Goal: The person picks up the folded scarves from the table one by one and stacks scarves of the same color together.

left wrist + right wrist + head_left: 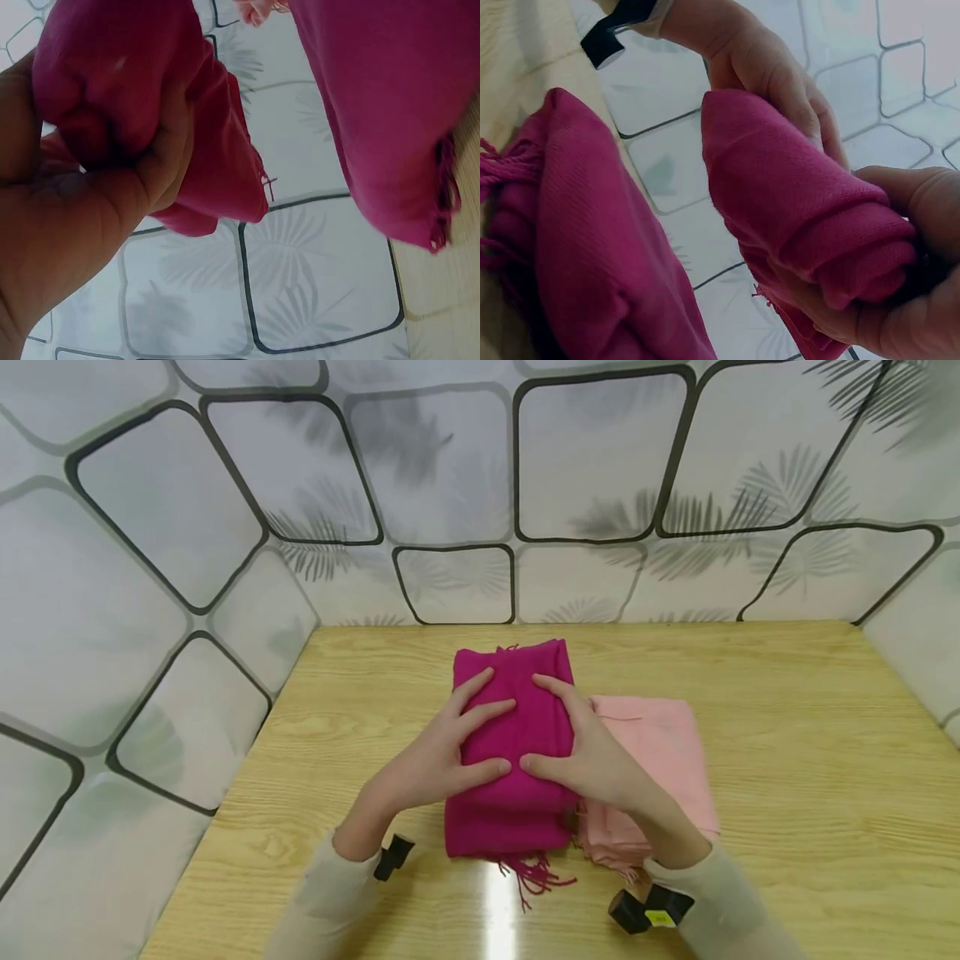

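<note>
A magenta fringed scarf (517, 735) lies folded in front of me. My left hand (442, 743) grips its left side and my right hand (588, 743) its right, with thumbs and some fingers spread over the top and the others hidden. From the right wrist view, the gripped part is a thick folded bundle (795, 195) raised above another magenta fold (607, 247). There my right hand (915, 300) curls round the near end, and my left hand (769, 71) holds the far end. The left wrist view shows my left hand (97, 217) curled round bunched cloth (112, 60).
Just right of the magenta scarf, a folded pink scarf (660, 752) lies on the wooden table (810, 760), partly under my right forearm. Magenta fringe (532, 877) trails toward the near edge. A patterned white backdrop (450, 460) stands behind and at the sides.
</note>
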`<state>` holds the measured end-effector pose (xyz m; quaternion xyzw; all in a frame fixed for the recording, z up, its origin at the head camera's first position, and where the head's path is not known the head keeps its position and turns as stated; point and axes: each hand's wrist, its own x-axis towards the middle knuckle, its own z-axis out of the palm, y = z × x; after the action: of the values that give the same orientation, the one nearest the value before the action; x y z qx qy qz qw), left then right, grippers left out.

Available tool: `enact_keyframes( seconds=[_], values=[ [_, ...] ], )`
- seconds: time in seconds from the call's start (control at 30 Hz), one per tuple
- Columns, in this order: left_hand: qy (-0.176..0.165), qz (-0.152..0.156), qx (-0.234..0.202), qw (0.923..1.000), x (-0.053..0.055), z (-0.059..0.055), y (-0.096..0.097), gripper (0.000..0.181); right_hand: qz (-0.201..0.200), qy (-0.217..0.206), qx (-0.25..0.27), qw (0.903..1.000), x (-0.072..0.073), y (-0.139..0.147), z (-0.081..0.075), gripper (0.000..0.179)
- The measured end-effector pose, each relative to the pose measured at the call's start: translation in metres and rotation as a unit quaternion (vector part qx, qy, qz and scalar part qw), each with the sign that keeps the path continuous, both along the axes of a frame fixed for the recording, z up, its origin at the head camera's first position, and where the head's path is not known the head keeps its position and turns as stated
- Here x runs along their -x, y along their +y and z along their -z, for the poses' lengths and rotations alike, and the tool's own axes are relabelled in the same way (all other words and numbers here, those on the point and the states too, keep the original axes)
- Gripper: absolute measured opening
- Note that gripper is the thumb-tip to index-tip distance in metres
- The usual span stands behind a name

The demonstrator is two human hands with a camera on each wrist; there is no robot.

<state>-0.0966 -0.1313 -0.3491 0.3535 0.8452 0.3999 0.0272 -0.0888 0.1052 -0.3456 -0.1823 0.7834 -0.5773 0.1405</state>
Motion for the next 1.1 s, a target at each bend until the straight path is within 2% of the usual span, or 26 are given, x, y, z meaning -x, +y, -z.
enact_keyframes(
  seconds=[0.1, 0.27, 0.47, 0.67, 0.9, 1.1],
  values=[
    [-0.015, 0.011, 0.029, 0.9994, -0.004, 0.003, -0.009, 0.069, -0.011, 0.023, -0.032, 0.9992, -0.003, -0.006, 0.004, 0.09],
    [-0.036, 0.019, 0.068, 0.9968, -0.008, 0.007, -0.017, 0.072, -0.015, 0.024, -0.061, 0.9977, -0.006, -0.013, 0.01, 0.093],
    [-0.071, 0.022, 0.099, 0.9924, -0.011, 0.01, -0.018, 0.073, -0.018, 0.035, -0.094, 0.9948, -0.007, -0.015, 0.016, 0.094],
    [-0.097, 0.027, 0.131, 0.9863, -0.012, 0.018, -0.014, 0.073, -0.021, 0.037, -0.163, 0.9857, -0.006, -0.013, 0.024, 0.095],
    [-0.088, 0.035, 0.151, 0.984, -0.01, 0.023, -0.014, 0.073, -0.04, 0.022, -0.192, 0.9803, -0.004, -0.01, 0.028, 0.098],
    [-0.076, 0.006, 0.179, 0.981, -0.016, 0.02, -0.017, 0.077, -0.065, 0.02, -0.204, 0.9766, -0.005, -0.013, 0.032, 0.096]
  ],
)
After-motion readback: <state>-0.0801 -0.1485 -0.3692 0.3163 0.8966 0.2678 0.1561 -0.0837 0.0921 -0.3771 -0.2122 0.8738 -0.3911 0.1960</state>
